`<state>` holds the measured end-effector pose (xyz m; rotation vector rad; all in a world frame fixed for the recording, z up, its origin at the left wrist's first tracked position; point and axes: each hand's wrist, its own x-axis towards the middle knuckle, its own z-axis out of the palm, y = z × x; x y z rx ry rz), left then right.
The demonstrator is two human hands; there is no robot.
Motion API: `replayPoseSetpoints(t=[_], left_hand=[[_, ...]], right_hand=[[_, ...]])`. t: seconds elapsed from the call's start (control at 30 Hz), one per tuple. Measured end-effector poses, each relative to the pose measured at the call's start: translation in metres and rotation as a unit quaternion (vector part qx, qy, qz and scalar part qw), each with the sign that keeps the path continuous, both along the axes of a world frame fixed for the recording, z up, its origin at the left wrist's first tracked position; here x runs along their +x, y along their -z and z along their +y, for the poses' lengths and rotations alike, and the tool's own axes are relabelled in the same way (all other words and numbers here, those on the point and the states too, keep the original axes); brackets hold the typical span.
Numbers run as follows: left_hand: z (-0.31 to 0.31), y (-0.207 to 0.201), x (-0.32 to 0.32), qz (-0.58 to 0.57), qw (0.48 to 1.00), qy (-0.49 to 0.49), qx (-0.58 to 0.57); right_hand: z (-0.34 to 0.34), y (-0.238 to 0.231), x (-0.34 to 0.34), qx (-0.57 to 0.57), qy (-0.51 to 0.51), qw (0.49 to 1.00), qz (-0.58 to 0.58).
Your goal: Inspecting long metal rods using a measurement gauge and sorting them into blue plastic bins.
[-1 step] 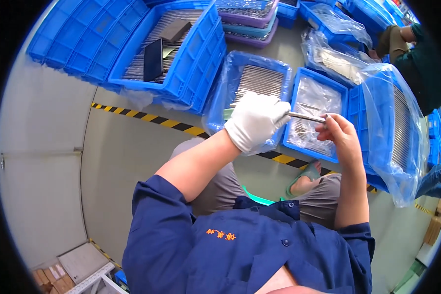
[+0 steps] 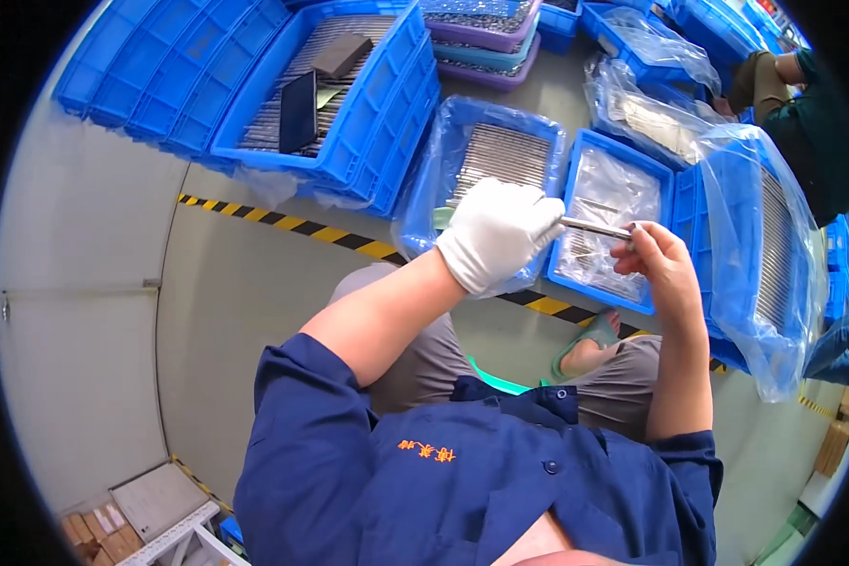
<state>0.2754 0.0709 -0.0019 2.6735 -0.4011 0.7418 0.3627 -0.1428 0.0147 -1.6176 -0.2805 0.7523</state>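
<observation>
A slim, shiny metal rod [image 2: 594, 226] is held level between my two hands. My left hand [image 2: 500, 236], in a white glove, is closed around the rod's left end. The bare fingertips of my right hand [image 2: 665, 264] pinch its other end. Beneath the rod is a blue crate [image 2: 602, 299] lined with clear plastic, with a few loose rods [image 2: 585, 247] inside. Just beyond my gloved hand, rows of metal rods [image 2: 507, 154] lie in another plastic-lined blue crate [image 2: 432, 141], partly covered by that hand.
Stacked blue crates [image 2: 373, 141] stand far left, topped by rods, a dark block [image 2: 341, 57] and a dark flat piece [image 2: 298, 113]. Purple and teal trays [image 2: 486, 71] are behind. A plastic-draped crate [image 2: 726, 217] is at right, a person [image 2: 811, 141] beyond. Striped tape [image 2: 297, 224] crosses the floor.
The whole view has shifted very slightly. My hands keep the same hold on the rod.
</observation>
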Motion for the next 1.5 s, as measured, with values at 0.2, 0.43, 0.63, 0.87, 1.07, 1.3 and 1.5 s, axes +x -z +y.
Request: replayPoseSetpoints(t=[0.2, 0.43, 0.63, 0.87, 1.07, 1.3, 1.5], left_hand=[[0.001, 0.001, -0.009, 0.059, 0.998, 0.014, -0.034], [0.008, 0.001, -0.01, 0.294, 0.927, 0.043, -0.229], [0.006, -0.009, -0.001, 0.204, 0.967, 0.012, -0.154], [0.01, -0.019, 0.0, -0.033, 0.999, 0.011, 0.022], [0.009, -0.012, -0.01, 0.055, 0.997, 0.032, 0.04], [0.007, 0.013, -0.014, 0.371, 0.884, 0.051, -0.279], [-0.003, -0.001, -0.011, 0.249, 0.952, -0.005, -0.178]], right_hand=[[0.004, 0.002, -0.012, -0.051, -0.053, 0.99, -0.12], [0.009, -0.01, -0.011, -0.088, -0.119, 0.879, -0.452], [0.009, 0.021, 0.001, -0.009, -0.1, 0.962, -0.254], [0.007, 0.014, -0.001, 0.074, -0.087, 0.993, -0.006], [0.007, 0.006, -0.013, -0.027, -0.102, 0.993, -0.045], [0.005, 0.025, -0.006, -0.053, -0.139, 0.801, -0.58], [0.003, 0.026, -0.006, 0.039, -0.129, 0.959, -0.251]])
